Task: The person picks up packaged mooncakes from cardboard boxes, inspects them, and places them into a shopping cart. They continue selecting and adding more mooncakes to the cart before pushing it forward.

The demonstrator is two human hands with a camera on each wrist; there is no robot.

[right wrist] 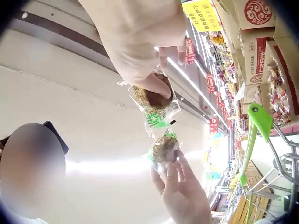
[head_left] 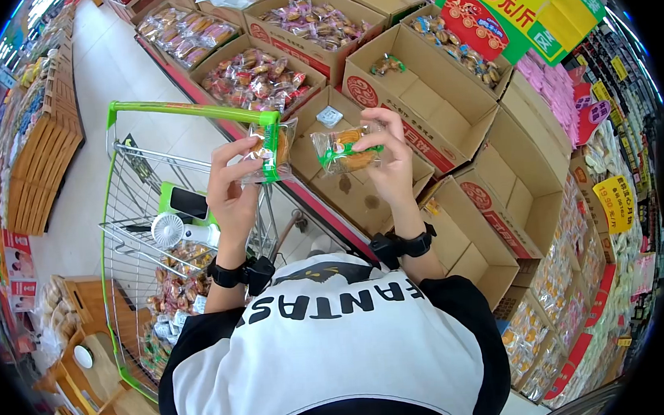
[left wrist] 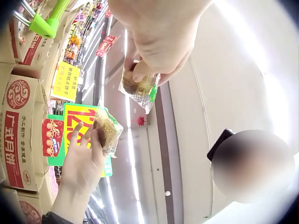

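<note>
In the head view my left hand (head_left: 233,181) pinches a clear-wrapped pastry with a green label (head_left: 274,152), held up by the cart handle. Facing it, my right hand (head_left: 391,158) grips a second wrapped pastry (head_left: 347,149) above a nearly bare cardboard box (head_left: 362,198). A gap separates the two packets. The left wrist view has my left hand (left wrist: 156,37) at the top with its packet (left wrist: 140,86), and my right hand (left wrist: 84,163) lower down. In the right wrist view my right hand (right wrist: 140,42) holds its packet (right wrist: 156,100) above the left hand's packet (right wrist: 164,148).
A green-handled cart (head_left: 182,110) stands at the left, with a small white fan (head_left: 168,230), a phone (head_left: 188,202) and wrapped packets (head_left: 177,293) inside. Boxes of wrapped pastries (head_left: 256,79) line the display ahead. One box (head_left: 423,84) holds a single packet. A price sign (head_left: 521,6) hangs above.
</note>
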